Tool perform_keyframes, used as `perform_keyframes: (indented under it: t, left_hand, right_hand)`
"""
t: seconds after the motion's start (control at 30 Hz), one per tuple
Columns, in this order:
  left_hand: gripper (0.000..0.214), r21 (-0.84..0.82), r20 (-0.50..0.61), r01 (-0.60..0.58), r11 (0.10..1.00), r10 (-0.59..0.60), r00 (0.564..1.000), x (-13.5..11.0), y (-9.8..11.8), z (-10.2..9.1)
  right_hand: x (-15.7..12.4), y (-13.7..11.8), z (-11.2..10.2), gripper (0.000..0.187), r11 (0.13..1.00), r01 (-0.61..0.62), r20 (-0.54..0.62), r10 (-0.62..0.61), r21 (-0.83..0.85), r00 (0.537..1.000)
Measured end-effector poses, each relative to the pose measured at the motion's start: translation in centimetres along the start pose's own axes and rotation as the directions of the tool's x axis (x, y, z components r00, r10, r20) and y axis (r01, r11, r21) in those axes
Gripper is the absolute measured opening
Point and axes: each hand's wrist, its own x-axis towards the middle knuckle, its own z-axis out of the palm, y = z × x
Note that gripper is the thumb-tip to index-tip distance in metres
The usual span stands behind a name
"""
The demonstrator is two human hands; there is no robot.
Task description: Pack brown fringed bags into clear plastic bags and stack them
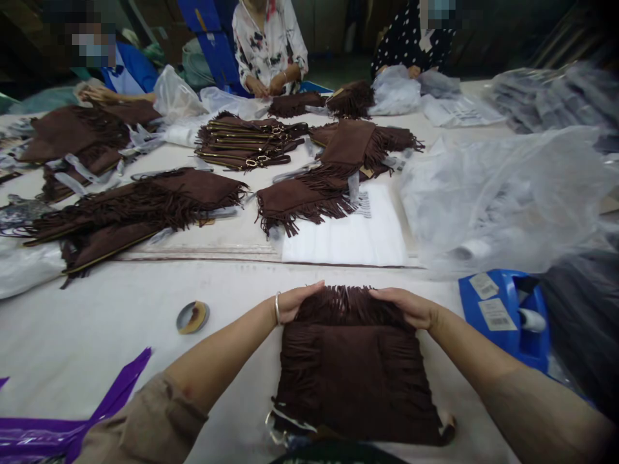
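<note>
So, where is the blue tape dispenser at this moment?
The blue tape dispenser sits near the right edge of the head view, on the white table, right of the person's right hand.

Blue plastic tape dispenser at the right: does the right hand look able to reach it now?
Probably yes. The right hand lies on the brown fringed suede bag; only white tabletop separates it from the blue plastic tape dispenser.
</note>
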Motion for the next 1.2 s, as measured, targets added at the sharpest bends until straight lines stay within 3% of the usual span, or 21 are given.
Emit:
perform_keyframes:
  t: [0.1, 0.17, 0.23, 0.33, 0.4, 0.47, 0.53, 0.63, 0.7, 0.73, 0.83, 0.87, 0.93, 1.03, 1.1, 1.2]
  left_hand:
    - [0.052, 0.322, -0.008, -0.105, 0.941, 0.114, 0.994, -1.4, 0.3, 1.9]
    - [0.046, 0.614, 0.039, -0.167, 0.771, 0.181, 0.983, -2.8, 0.3, 3.5]
    - [0.042, 0.801, 0.151, -0.253, 0.542, 0.226, 0.962, -4.2, -0.6, 4.9]
    - [0.044, 0.879, 0.281, -0.369, 0.302, 0.296, 0.913, -6.0, -3.5, 6.6]
    - [0.047, 0.896, 0.308, -0.39, 0.211, 0.337, 0.89, -6.8, -6.0, 7.4]
    - [0.047, 0.9, 0.317, -0.394, 0.186, 0.343, 0.884, -7.7, -7.9, 8.3]
    - [0.043, 0.877, 0.332, -0.418, 0.238, 0.331, 0.883, -8.7, -8.8, 9.4]
    - [0.034, 0.796, 0.348, -0.474, 0.376, 0.356, 0.867, -10.2, -8.1, 10.6]
    - [0.031, 0.784, 0.257, -0.462, 0.414, 0.46, 0.85, -10.9, -6.7, 10.4]
    - [0.032, 0.806, 0.178, -0.429, 0.408, 0.525, 0.833, -11.0, -6.0, 9.8]
    - [0.035, 0.914, -0.03, -0.252, 0.318, 0.673, 0.739, -10.5, -4.8, 7.2]
    - [0.037, 0.94, -0.053, -0.197, 0.277, 0.692, 0.72, -10.1, -4.9, 6.2]
    - [0.04, 0.968, -0.04, -0.142, 0.207, 0.684, 0.728, -9.3, -5.8, 4.6]
    - [0.04, 0.972, 0.053, -0.184, 0.145, 0.632, 0.773, -8.5, -8.2, 4.0]
    - [0.04, 0.966, 0.083, -0.217, 0.139, 0.631, 0.772, -8.7, -9.3, 4.5]
    - [0.034, 0.946, 0.005, -0.217, 0.239, 0.662, 0.75, -9.9, -9.5, 5.4]
  right_hand:
    - [-1.7, 0.1, 1.7, 0.039, 0.953, 0.167, 0.013, -0.169, -0.254, 0.986]
    - [-3.4, 0.7, 2.9, 0.041, 0.826, 0.245, 0.047, -0.257, -0.508, 0.965]
    - [-5.0, 2.2, 4.0, 0.04, 0.617, 0.287, 0.101, -0.319, -0.733, 0.942]
    - [-7.0, 6.3, 5.2, 0.044, 0.367, 0.321, 0.169, -0.39, -0.873, 0.905]
    - [-8.1, 9.3, 5.7, 0.046, 0.323, 0.343, 0.181, -0.44, -0.882, 0.879]
    - [-9.3, 11.4, 6.1, 0.039, 0.378, 0.382, 0.181, -0.47, -0.843, 0.864]
    - [-10.3, 11.7, 6.1, 0.033, 0.501, 0.435, 0.133, -0.53, -0.748, 0.838]
    - [-10.1, 8.8, 5.6, 0.044, 0.655, 0.483, -0.14, -0.665, -0.581, 0.733]
    - [-8.4, 5.6, 5.0, 0.045, 0.711, 0.398, -0.343, -0.656, -0.58, 0.672]
    - [-7.1, 4.0, 4.6, 0.045, 0.734, 0.298, -0.405, -0.612, -0.61, 0.68]
    - [-2.1, 0.6, 4.1, 0.048, 0.791, 0.014, -0.459, -0.369, -0.612, 0.808]
    - [-0.5, 0.1, 4.1, 0.05, 0.797, -0.046, -0.446, -0.289, -0.603, 0.847]
    - [2.4, -0.2, 4.5, 0.052, 0.797, -0.121, -0.407, -0.165, -0.591, 0.898]
    - [4.7, 0.3, 5.6, 0.056, 0.807, -0.111, -0.328, -0.106, -0.58, 0.939]
    - [4.8, 0.6, 6.7, 0.056, 0.818, -0.032, -0.262, -0.146, -0.575, 0.954]
    - [3.0, 1.3, 8.8, 0.049, 0.796, 0.101, -0.178, -0.254, -0.596, 0.951]
